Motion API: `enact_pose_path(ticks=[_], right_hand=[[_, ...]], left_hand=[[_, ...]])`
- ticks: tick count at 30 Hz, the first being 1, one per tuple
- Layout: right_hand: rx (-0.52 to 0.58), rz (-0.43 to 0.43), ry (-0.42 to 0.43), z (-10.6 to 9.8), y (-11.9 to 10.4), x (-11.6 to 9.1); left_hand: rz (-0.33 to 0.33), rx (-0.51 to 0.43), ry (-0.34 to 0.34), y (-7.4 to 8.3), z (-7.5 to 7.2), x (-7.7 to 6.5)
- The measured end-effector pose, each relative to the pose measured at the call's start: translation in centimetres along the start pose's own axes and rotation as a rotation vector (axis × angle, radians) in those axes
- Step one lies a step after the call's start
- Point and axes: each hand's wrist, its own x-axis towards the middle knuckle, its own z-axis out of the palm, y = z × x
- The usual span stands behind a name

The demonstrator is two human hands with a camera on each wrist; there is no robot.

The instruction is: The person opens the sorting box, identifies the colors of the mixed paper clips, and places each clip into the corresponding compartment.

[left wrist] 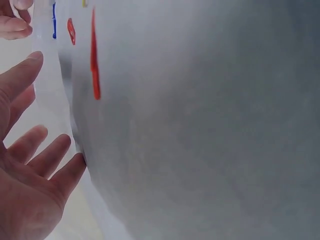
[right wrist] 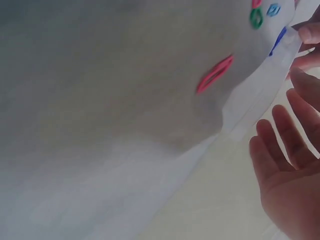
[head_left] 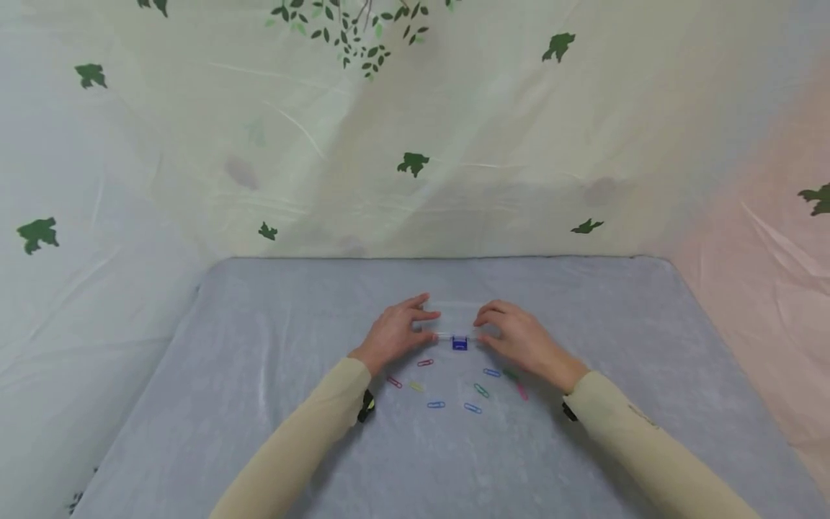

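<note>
A clear plastic box [head_left: 444,336] with a blue latch [head_left: 460,344] on its near side lies between my two hands. My left hand [head_left: 397,330] holds its left end, the thumb at the near corner and the other fingers reaching along the side. In the left wrist view the outer fingers [left wrist: 52,155] are spread. At the right end my right hand [head_left: 519,339] holds the box, thumb at the near corner, fingers bent around the side. Nearer me lie several paper clips, among them a red one [head_left: 425,362], a green one [head_left: 480,391] and a blue one [head_left: 472,408].
Grey cloth [head_left: 311,303] covers the table. Pale curtains with green leaf prints [head_left: 413,163] hang behind and at both sides. A yellow paper clip [head_left: 416,387] and a pink one [head_left: 521,391] lie between my forearms.
</note>
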Motion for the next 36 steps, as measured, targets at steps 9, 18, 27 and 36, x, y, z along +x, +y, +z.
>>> enact_pose_path(ticks=[9,18,27,36], right_hand=[[-0.027,0.060,-0.022,-0.3,1.3,-0.6],[0.008,0.054,-0.011,-0.7,1.7,-0.6],[0.025,-0.005,0.080,-0.9,2.2,-0.5],[0.118,0.080,0.111,-1.4,2.3,-0.1]], left_hand=[[0.018,-0.004,-0.008,-0.3,-0.1,-0.2],[0.029,-0.090,-0.001,-0.9,0.0,-0.6],[-0.002,-0.207,0.046,-1.4,0.1,-0.6],[-0.055,-0.275,0.079,-1.6,0.2,-0.1]])
